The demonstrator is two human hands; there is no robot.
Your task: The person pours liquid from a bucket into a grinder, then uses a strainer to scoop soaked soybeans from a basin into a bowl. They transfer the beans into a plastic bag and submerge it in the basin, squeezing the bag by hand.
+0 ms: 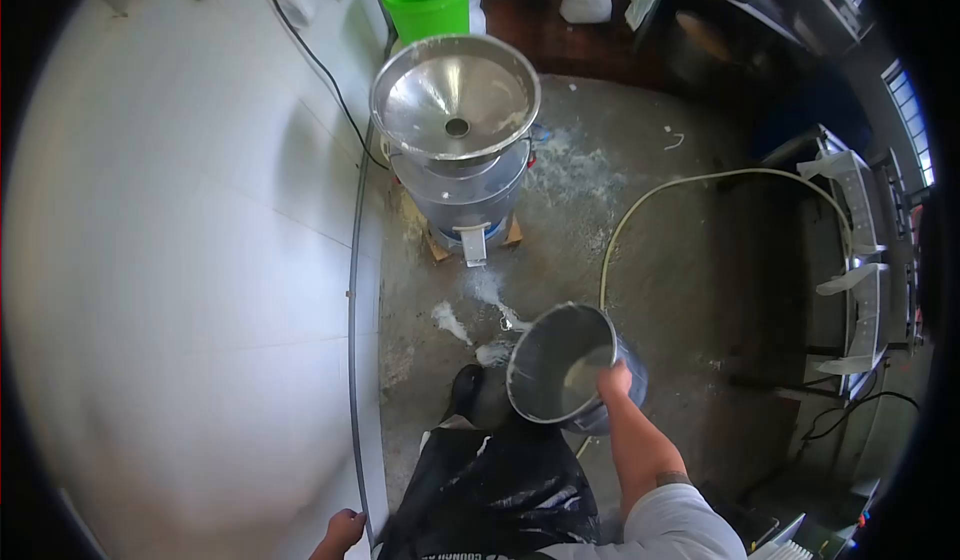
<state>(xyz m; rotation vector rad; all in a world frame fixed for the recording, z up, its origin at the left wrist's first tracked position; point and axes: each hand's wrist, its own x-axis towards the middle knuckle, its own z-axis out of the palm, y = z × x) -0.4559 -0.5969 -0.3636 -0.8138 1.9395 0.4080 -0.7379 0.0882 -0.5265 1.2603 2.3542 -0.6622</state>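
My right hand (615, 380) grips the rim of a dark grey bucket (545, 360), which is tilted so that its inside shows. Some pale material lies at the bottom of the bucket. My left hand (346, 528) is low at the frame's bottom edge, beside the grey pipe (354, 360) along the wall. Its fingers are curled in with no object visible in them. Ahead stands a metal grinding machine (460, 185) with a wide steel funnel hopper (415, 95) on top and a spout (473, 247) at its front.
A bright green bucket (428, 5) stands behind the machine. White spills (450, 322) mark the wet concrete floor. A pale hose (680, 178) curves across the floor to the right. Metal racks (850, 260) line the right side, and a white wall (200, 260) fills the left.
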